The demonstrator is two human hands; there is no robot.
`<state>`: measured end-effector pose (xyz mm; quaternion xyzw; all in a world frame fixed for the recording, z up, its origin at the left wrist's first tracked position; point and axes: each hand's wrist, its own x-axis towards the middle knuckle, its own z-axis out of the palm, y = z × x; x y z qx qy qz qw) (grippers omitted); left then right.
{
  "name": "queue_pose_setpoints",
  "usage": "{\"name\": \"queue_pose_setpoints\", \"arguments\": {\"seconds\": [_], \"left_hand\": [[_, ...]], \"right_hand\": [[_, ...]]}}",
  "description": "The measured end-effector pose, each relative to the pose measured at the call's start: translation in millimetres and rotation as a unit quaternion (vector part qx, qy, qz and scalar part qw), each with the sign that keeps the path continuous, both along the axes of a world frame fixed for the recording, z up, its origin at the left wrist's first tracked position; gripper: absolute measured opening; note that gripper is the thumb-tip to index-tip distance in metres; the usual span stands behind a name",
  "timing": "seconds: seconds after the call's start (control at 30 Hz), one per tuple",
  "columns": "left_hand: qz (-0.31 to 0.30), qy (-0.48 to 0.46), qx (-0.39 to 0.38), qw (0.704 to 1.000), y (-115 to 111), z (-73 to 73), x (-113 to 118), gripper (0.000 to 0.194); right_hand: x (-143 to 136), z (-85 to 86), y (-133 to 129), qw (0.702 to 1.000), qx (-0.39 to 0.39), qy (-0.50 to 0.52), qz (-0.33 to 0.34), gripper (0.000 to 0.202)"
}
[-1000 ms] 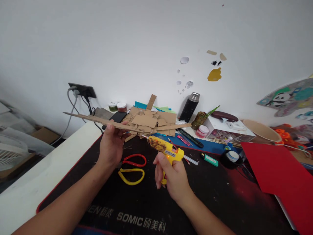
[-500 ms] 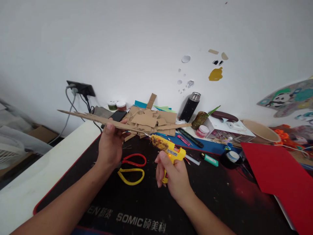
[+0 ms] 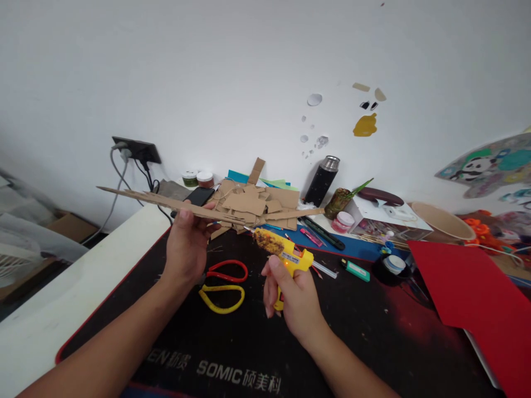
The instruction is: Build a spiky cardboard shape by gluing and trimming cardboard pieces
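Note:
Pinched in my left hand [image 3: 188,240] is a long, thin piece of cardboard [image 3: 157,200], raised above the mat and tapering to a point at its left end. My right hand [image 3: 292,296] is wrapped round the handle of a yellow hot glue gun [image 3: 286,251]. Its front is coated in brown stains, and a clear glue stick [image 3: 326,270] pokes out of its back. The nozzle meets the underside of the cardboard or lies very close to it; I cannot tell which. Below, between my hands, lie scissors [image 3: 224,298] with one red and one yellow handle loop.
Cardboard scraps [image 3: 249,202] are heaped behind my hands. A black flask [image 3: 322,179] stands against the wall, near a white box [image 3: 385,215]. A green lighter [image 3: 357,271] rests on the black mat [image 3: 232,348]. Red sheets [image 3: 468,298] lie at the right.
Nearly everything holds still. The glue gun has shifted very slightly left, its nozzle still at the cardboard.

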<state>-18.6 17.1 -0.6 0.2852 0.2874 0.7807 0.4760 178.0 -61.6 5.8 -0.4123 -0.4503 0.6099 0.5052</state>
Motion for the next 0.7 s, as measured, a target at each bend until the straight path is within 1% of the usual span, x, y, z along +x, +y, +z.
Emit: {"name": "queue_pose_setpoints", "arguments": {"seconds": [0.1, 0.33, 0.57, 0.7], "left_hand": [[0.003, 0.005, -0.003, 1.0, 0.1, -0.7, 0.0, 0.038], [0.004, 0.003, -0.009, 1.0, -0.1, 0.1, 0.3, 0.04], [0.0, 0.004, -0.01, 1.0, 0.7, -0.9, -0.5, 0.044], [0.006, 0.008, -0.011, 1.0, 1.0, -2.1, -0.6, 0.042]], "right_hand": [[-0.1, 0.4, 0.0, 1.0, -0.003, 0.0, 0.002, 0.063], [-0.5, -0.4, 0.0, 1.0, -0.01, 0.0, 0.012, 0.063], [-1.2, -0.7, -0.9, 1.0, -0.006, -0.001, 0.009, 0.063], [-1.1, 0.1, -0.5, 1.0, -0.001, -0.001, 0.003, 0.062]]}}
